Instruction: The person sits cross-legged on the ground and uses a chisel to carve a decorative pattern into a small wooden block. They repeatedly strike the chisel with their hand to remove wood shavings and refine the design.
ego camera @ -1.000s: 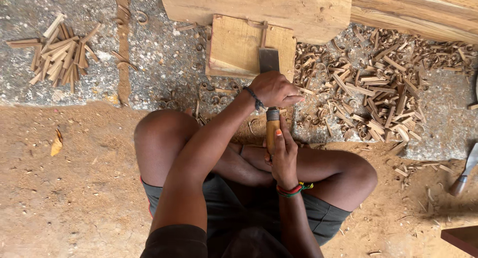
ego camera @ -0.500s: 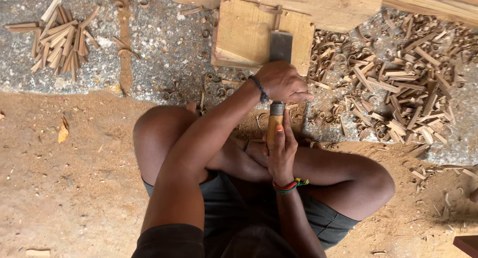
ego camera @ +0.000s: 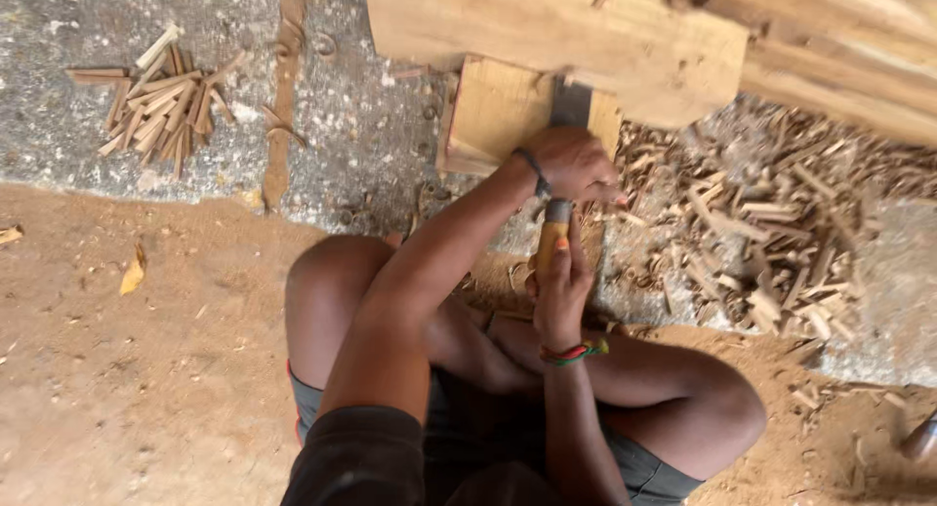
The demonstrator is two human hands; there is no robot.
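Seated on the dirt floor point(ego camera: 146, 389), a person is gripping a chisel point(ego camera: 558, 189), left hand point(ego camera: 571, 164) clamped over its neck, right hand point(ego camera: 558, 286) wrapping the yellow handle, blade resting on a wooden block point(ego camera: 493, 111) beside scattered wood chips point(ego camera: 761, 233).

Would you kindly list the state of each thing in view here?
Left hand: closed over the chisel's neck.
Right hand: gripping the yellow handle.
Chisel: blade flat on the block.
Wooden block: lying under the beam.
Beam: resting above.
Stick bundle: piled, untouched.
Wood chips: scattered.
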